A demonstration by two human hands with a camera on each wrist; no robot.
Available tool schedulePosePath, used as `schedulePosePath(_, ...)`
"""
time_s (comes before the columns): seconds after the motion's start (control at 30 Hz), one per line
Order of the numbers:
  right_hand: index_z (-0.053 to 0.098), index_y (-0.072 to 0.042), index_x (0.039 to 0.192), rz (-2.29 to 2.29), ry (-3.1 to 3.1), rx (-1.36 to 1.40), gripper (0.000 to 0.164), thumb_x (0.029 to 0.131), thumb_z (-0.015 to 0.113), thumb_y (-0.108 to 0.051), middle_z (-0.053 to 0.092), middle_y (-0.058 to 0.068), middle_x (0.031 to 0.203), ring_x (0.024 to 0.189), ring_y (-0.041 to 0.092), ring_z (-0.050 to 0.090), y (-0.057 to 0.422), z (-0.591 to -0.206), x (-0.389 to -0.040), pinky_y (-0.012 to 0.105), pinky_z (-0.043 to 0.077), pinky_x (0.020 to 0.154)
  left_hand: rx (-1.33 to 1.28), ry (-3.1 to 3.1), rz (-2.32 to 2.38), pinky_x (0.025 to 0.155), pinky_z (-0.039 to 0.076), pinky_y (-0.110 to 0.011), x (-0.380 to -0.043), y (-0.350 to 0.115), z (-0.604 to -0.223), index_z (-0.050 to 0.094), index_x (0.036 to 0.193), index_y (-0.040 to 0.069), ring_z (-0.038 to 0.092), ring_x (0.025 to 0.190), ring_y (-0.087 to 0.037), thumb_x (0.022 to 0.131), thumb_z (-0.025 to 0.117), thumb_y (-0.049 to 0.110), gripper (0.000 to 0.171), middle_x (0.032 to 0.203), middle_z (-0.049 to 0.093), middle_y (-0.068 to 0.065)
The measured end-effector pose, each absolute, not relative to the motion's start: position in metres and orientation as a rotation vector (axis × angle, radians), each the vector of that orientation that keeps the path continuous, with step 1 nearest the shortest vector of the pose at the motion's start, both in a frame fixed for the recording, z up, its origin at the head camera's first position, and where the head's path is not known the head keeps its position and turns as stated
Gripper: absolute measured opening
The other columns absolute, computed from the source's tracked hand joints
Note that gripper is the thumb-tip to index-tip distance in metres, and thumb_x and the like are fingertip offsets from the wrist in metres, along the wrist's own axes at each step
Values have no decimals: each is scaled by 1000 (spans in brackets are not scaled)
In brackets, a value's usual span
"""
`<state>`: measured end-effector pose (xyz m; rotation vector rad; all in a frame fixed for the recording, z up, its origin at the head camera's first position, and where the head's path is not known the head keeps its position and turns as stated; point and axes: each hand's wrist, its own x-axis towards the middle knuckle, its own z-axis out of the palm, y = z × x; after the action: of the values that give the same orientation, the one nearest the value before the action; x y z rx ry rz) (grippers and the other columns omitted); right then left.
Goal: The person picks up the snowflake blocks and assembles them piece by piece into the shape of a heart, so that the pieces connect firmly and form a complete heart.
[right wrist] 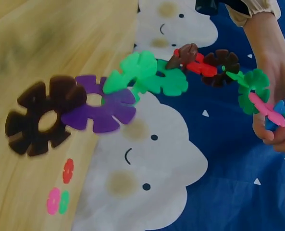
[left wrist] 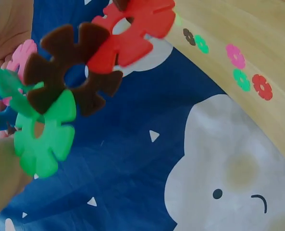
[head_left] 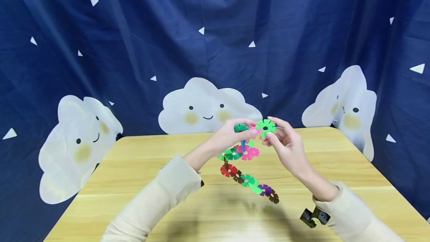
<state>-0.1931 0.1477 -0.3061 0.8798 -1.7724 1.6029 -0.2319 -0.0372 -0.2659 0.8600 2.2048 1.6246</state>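
A chain of interlocked plastic snowflake discs hangs in the air from my left hand [head_left: 228,135], which pinches its upper end near a dark green disc [head_left: 240,127]. Further down, the chain runs through a pink disc [head_left: 249,152] and a red disc [head_left: 228,170] to a purple disc [right wrist: 101,106] and a brown disc [right wrist: 45,115] at its free end. In my right hand [head_left: 289,146], thumb and fingers pinch a light green disc [head_left: 265,127]. Its edge overlaps a pink disc at the left fingertips; whether the two are slotted together I cannot tell.
Loose discs lie on the wooden table [head_left: 134,182], among them a red one [left wrist: 262,87], a pink one [left wrist: 235,56] and a green one [left wrist: 241,80]. A dark blue curtain [head_left: 168,47] with clouds hangs behind the table. A black wrist mount [head_left: 315,217] sits at the right cuff.
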Motion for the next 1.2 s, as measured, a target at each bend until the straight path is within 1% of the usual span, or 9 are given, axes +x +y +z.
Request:
schedulePosePath(0.1,52,7,117,1584,-1771,863,39,81,50,21,65,-8,74,62,6,61,147,-310,-192,15,50,64,863,2151,1625,81,48,-28,-232,-39,-271,53,126,6,58,89,-26,94,49,24,37,97,62,-14)
schedulePosePath(0.17,50,11,115,1575,-1771,856,35,81,50,20,65,-8,73,62,5,62,145,-311,-192,15,50,64,875,2144,1613,89,45,-33,-232,-41,-274,52,127,5,57,98,-26,96,45,26,38,110,60,-15)
schedulePosePath(0.27,48,16,113,1621,-1736,873,33,81,49,21,65,-4,73,63,6,62,142,-314,-192,16,51,63,900,2201,1591,96,41,-36,-232,-43,-277,53,127,7,53,111,-20,96,45,29,39,126,54,-9)
schedulePosePath(0.33,47,17,113,1654,-1722,879,32,81,48,21,65,-2,73,63,6,62,140,-317,-192,16,51,63,933,2277,1595,95,41,-34,-231,-44,-279,55,125,7,52,113,-17,95,48,28,37,128,53,-5)
schedulePosePath(0.6,51,12,111,1602,-1814,798,33,80,52,20,60,15,64,60,6,61,131,-326,-191,16,50,62,1062,2363,1804,79,50,-27,-230,-43,-283,61,111,-4,62,87,-15,92,53,10,25,104,64,-17)
schedulePosePath(0.73,50,11,110,1620,-1857,771,31,80,53,18,63,2,65,61,3,61,129,-329,-191,17,51,62,1108,2358,1813,70,52,-27,-228,-42,-281,63,106,-4,60,74,-12,89,56,8,21,94,65,-18)
schedulePosePath(0.83,50,11,109,1635,-1880,760,29,81,53,17,64,-6,68,61,3,61,129,-330,-191,17,51,61,1126,2388,1768,66,52,-27,-227,-41,-281,63,105,-3,60,71,-12,87,59,6,21,91,66,-17)
schedulePosePath(1.03,49,12,108,1638,-1875,752,28,81,53,17,62,15,65,59,9,62,129,-331,-192,18,51,60,1136,2495,1669,66,51,-23,-227,-36,-282,64,104,0,61,72,-11,84,63,6,21,89,68,-14)
schedulePosePath(1.2,48,13,104,1639,-1867,738,24,82,53,17,61,20,65,58,10,62,128,-331,-193,17,50,59,1137,2474,1684,61,48,-20,-229,-35,-283,63,106,-1,60,68,-14,84,63,3,23,86,68,-16)
